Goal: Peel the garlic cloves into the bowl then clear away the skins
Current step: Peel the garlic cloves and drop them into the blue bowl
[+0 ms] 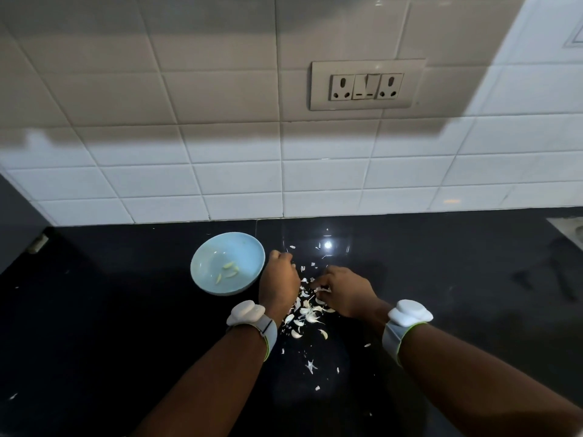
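A light blue bowl (202,272) stands on the black counter and holds three peeled garlic cloves (227,270). To its right lies a heap of white garlic skins and cloves (307,312), with loose flakes scattered around it. My left hand (279,283) sits on edge at the heap's left side, fingers curled, just right of the bowl. My right hand (342,290) rests at the heap's right side, fingertips pinching some white skins (321,289). What my left palm holds is hidden.
The black counter (126,326) runs to a white tiled wall with a socket plate (366,85). A pale object (568,230) shows at the far right edge. Small skin bits (311,365) lie nearer to me. Both wrists wear white bands.
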Motion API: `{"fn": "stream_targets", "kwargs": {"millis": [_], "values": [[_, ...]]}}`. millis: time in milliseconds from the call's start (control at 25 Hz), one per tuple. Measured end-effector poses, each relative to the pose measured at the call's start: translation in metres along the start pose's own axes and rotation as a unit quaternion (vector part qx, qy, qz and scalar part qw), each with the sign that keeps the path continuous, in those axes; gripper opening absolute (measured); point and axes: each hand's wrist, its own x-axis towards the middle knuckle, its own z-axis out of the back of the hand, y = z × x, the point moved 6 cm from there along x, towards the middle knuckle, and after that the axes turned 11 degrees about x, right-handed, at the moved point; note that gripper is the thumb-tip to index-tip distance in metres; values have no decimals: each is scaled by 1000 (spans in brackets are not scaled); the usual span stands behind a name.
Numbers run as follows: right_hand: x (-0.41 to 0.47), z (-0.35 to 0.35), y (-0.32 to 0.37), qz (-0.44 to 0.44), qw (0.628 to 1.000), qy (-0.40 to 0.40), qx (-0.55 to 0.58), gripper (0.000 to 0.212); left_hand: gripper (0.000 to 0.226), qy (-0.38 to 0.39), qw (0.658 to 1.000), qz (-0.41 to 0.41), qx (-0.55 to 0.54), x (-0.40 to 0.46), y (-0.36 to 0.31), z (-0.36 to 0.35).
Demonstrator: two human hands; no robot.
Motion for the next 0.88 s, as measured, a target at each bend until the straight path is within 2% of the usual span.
{"fn": "stream_targets", "kwargs": {"millis": [240,400,480,560,640,680,800,880], "values": [[3,7,-9,-51,995,-6,85,63,16,30,996,49,70,16,7,-11],[1,7,-12,-61,991,-8,117,57,18,17,997,41,56,24,8,-17],[3,5,-19,-76,980,2,183,47,15,11,999,32,16,27,9,-21],[8,7,-28,-97,951,-36,291,34,12,16,997,9,-72,27,4,-24],[9,9,-39,-128,896,-106,411,26,9,42,986,-31,-156,21,-12,-27],[9,7,-39,-135,862,-111,475,22,9,60,978,-39,-195,17,-20,-29],[6,4,-31,-124,770,-91,620,18,13,105,941,4,-321,7,-35,-34],[4,10,-30,-112,755,-105,637,17,13,109,922,31,-370,4,-37,-35]]}}
